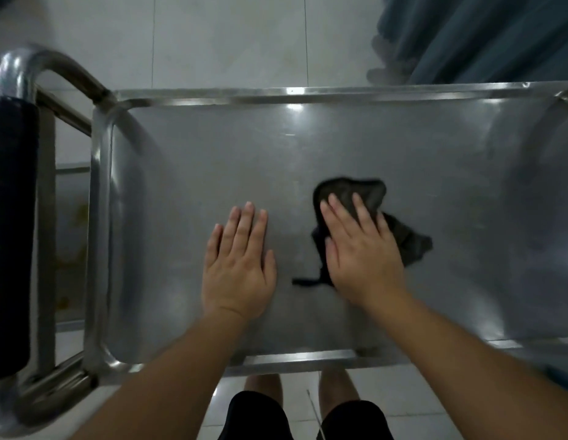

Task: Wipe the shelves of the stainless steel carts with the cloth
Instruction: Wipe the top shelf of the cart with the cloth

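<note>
The top shelf of a stainless steel cart (pixel 212 154) fills the middle of the view, with a raised rim all round. A dark crumpled cloth (pixel 368 192) lies on the shelf right of centre. My right hand (pixel 362 249) presses flat on the cloth, fingers spread and pointing away from me, covering its middle. My left hand (pixel 239 262) rests flat on the bare steel just left of the cloth, palm down, fingers together, holding nothing. A thin strip of cloth sticks out between the two hands.
The cart's tubular handle with a black grip (pixel 12 233) runs along the left side. A blue curtain (pixel 485 36) hangs at the far right beyond the cart. Light floor tiles (pixel 228 36) surround it. My legs stand at the near rim.
</note>
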Demonstrator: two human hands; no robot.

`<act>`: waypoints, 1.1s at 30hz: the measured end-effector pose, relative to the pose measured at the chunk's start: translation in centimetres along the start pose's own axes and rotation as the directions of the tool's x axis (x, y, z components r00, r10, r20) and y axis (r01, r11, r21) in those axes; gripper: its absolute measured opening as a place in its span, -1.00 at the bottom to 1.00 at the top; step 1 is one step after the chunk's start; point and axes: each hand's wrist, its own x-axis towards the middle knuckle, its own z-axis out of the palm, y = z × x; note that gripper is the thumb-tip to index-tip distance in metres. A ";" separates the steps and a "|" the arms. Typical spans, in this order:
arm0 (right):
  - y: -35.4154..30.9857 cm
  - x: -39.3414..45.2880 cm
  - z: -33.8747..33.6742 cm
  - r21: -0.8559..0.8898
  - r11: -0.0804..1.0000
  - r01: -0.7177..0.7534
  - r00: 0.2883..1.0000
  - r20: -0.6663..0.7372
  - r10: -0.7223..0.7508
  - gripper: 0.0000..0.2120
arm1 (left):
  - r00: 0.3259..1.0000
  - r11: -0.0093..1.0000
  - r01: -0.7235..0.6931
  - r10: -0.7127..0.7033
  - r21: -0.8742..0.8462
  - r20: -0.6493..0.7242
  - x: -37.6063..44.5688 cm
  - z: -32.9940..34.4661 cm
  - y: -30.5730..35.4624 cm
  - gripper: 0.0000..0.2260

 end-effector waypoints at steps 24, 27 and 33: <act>-5.2 -10.4 2.8 0.113 0.990 -0.084 0.993 -0.074 0.093 -0.42 | 0.997 0.997 0.026 -0.021 -0.078 0.071 0.0 -0.9 0.2 -0.40; -5.5 -14.0 3.0 0.106 0.994 -0.031 0.999 -0.023 0.033 -0.38 | 0.997 0.995 0.032 -0.026 -0.094 0.066 0.0 -1.0 0.2 -0.40; -3.4 -14.5 2.3 0.049 0.999 0.015 1.000 0.026 -0.016 -0.22 | 0.995 0.992 0.046 -0.036 -0.116 0.093 -0.1 -1.2 0.2 -0.40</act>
